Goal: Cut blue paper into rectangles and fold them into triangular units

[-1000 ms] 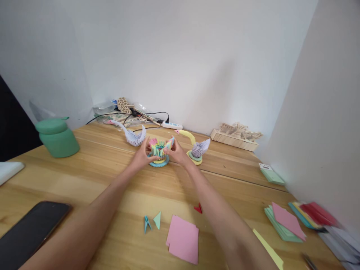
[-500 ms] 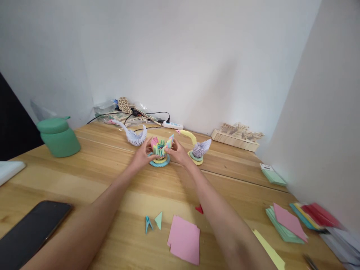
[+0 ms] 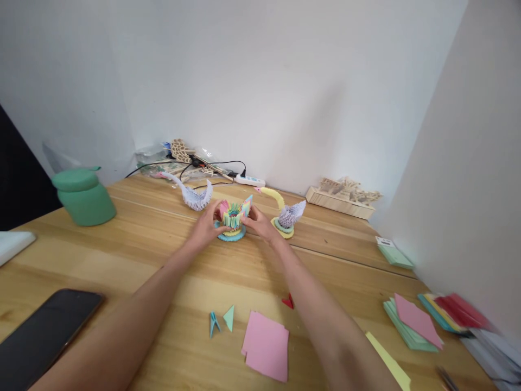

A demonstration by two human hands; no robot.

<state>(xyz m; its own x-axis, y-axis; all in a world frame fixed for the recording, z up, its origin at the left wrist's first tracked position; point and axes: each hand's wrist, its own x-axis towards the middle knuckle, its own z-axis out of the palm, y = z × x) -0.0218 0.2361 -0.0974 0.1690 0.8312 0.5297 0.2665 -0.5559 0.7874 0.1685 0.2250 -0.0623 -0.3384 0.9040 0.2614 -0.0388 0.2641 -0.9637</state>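
Both hands are around a multicoloured paper origami bowl (image 3: 233,218) made of folded pieces, in pink, yellow, green and blue. Under it lie a yellow ring and a blue paper ring (image 3: 233,237). My left hand (image 3: 209,224) grips the bowl's left side, thumb at the front. On the right side, my right hand (image 3: 260,221) pinches the rim near a raised blue and pink point. Just to the right stands a lilac paper swan (image 3: 290,216) with a yellow neck, on rings. A second lilac swan (image 3: 197,196) with a pink beak sits behind my left hand.
Pink paper squares (image 3: 266,346), folded pieces (image 3: 228,318) and a red piece (image 3: 288,301) lie in front. A phone (image 3: 49,331) and green jar (image 3: 84,201) are at left. Paper stacks (image 3: 411,326) lie right. A power strip (image 3: 249,181) and wooden model (image 3: 344,198) stand along the wall.
My hands stay on the origami bowl, with only slight shifts of the fingers. The view has moved very little; everything else on the table stays where it was.
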